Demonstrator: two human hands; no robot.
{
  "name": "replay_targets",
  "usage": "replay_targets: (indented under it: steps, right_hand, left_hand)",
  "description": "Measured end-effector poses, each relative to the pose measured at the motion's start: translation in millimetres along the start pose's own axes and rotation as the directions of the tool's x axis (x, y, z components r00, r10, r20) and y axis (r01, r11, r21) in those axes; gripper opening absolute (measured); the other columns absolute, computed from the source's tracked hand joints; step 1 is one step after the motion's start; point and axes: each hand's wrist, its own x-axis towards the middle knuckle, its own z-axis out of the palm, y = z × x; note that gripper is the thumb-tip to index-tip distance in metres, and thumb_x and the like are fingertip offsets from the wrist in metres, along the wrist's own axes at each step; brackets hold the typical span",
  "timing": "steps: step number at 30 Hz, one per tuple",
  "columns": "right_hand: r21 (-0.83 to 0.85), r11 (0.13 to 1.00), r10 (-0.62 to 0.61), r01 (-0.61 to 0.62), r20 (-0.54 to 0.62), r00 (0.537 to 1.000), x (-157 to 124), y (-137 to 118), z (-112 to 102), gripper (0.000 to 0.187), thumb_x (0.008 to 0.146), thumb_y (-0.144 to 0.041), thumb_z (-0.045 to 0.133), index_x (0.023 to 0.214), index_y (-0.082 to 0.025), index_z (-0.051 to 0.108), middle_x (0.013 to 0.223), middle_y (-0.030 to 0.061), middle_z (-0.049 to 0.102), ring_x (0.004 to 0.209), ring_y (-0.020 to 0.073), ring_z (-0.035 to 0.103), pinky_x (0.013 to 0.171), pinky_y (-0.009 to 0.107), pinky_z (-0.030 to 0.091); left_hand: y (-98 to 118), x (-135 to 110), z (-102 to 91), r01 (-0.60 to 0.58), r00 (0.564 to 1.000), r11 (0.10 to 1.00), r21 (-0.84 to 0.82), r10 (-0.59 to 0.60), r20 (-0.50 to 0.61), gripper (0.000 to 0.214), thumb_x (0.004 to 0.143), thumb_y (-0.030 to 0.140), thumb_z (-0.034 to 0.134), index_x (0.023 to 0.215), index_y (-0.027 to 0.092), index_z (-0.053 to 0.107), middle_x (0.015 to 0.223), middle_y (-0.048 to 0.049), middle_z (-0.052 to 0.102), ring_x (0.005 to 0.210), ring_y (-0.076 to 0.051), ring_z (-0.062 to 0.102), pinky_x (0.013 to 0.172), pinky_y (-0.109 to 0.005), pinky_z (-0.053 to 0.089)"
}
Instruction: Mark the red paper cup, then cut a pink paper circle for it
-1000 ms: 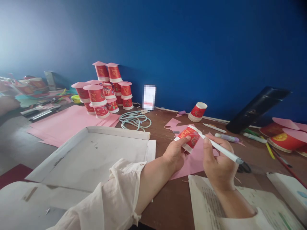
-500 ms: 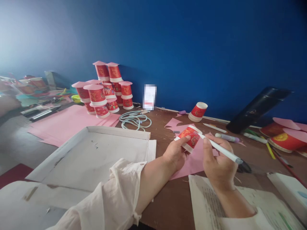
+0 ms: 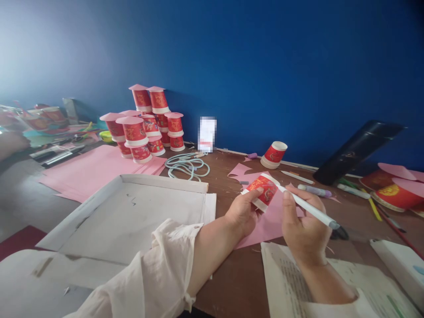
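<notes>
My left hand (image 3: 243, 212) is closed around a red paper cup (image 3: 261, 190) with gold print and a white rim, tilted on its side above the table. A white pen (image 3: 313, 210), perhaps a marker, is pinched in my right hand (image 3: 304, 227); its tip points at the cup's right end, and I cannot tell whether it touches. Beneath both hands lies a cut sheet of pink paper (image 3: 265, 229). Another red cup (image 3: 273, 154) stands upside-down or tilted by the wall, behind the held one.
Stacked red cups with pink paper tops (image 3: 135, 132) rise at the back left. Near them are pink sheets (image 3: 99, 170), a coiled cable (image 3: 187, 165) and a white box lid (image 3: 149, 221). A black bottle (image 3: 357, 150) leans against the wall at right. Printed papers (image 3: 281, 278) lie in front.
My right hand and the pen have shifted slightly right, away from the cup. The left hand keeps the cup in nearly the same place.
</notes>
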Motion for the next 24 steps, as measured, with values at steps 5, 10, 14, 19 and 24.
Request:
replay_targets:
  steps: [5, 10, 14, 19, 24]
  right_hand:
    - [0.006, 1.0, 0.006, -0.006, 0.009, 1.0, -0.7, 1.5, 0.2, 0.018, 0.092, -0.027, 0.063, 0.102, -0.014, 0.071, 0.098, 0.0117, 0.075, 0.097, 0.0256, 0.071, 0.091, 0.043, 0.055]
    - [0.002, 1.0, 0.012, -0.012, 0.012, 1.0, 0.2, 1.8, 0.2, 0.017, 0.092, -0.027, 0.063, 0.1, -0.015, 0.071, 0.098, 0.0114, 0.075, 0.096, 0.0254, 0.071, 0.09, 0.043, 0.056]
    - [-0.012, 1.0, 0.012, -0.012, 0.01, 1.0, 1.2, 1.5, -0.2, 0.017, 0.092, -0.028, 0.063, 0.099, -0.015, 0.071, 0.097, 0.0117, 0.075, 0.095, 0.0255, 0.071, 0.089, 0.043, 0.056]
    - [-0.005, 1.0, 0.013, -0.013, 0.006, 1.0, 1.2, 2.0, 0.7, 0.017, 0.092, -0.028, 0.063, 0.1, -0.015, 0.071, 0.097, 0.0116, 0.075, 0.095, 0.0251, 0.071, 0.089, 0.043, 0.056]
    - [0.002, 1.0, 0.017, -0.017, 0.0, 1.0, 0.7, -0.2, 0.1, 0.017, 0.092, -0.027, 0.063, 0.1, -0.015, 0.071, 0.098, 0.0115, 0.075, 0.096, 0.0251, 0.071, 0.09, 0.043, 0.056]
  left_hand:
    - [0.0, 0.2, -1.1, 0.002, 1.0, 1.0, 0.007, -0.002, 0.01, 0.008, 0.081, 0.019, 0.072, 0.085, 0.013, 0.074, 0.092, -0.0088, 0.074, 0.09, -0.018, 0.067, 0.094, -0.029, 0.047]
    - [-0.2, -0.3, -0.7, -0.008, 1.0, 1.0, 0.02, 0.007, 0.008, 0.006, 0.08, 0.019, 0.074, 0.084, 0.016, 0.073, 0.091, -0.0076, 0.073, 0.09, -0.019, 0.067, 0.092, -0.03, 0.047]
    - [0.1, -1.7, 1.2, 0.001, 1.0, 1.0, 0.01, -0.001, -0.007, 0.005, 0.082, 0.018, 0.071, 0.084, 0.014, 0.073, 0.091, -0.0089, 0.073, 0.087, -0.017, 0.067, 0.091, -0.028, 0.047]
    - [0.5, -2.4, 1.1, -0.009, 1.0, 1.0, 0.006, 0.009, 0.002, 0.006, 0.081, 0.018, 0.072, 0.086, 0.014, 0.073, 0.093, -0.009, 0.073, 0.092, -0.018, 0.067, 0.095, -0.029, 0.046]
    - [0.7, -2.3, 0.6, -0.007, 1.0, 1.0, 0.002, 0.007, 0.015, 0.01, 0.081, 0.019, 0.071, 0.088, 0.012, 0.073, 0.096, -0.0099, 0.073, 0.091, -0.018, 0.066, 0.097, -0.03, 0.046]
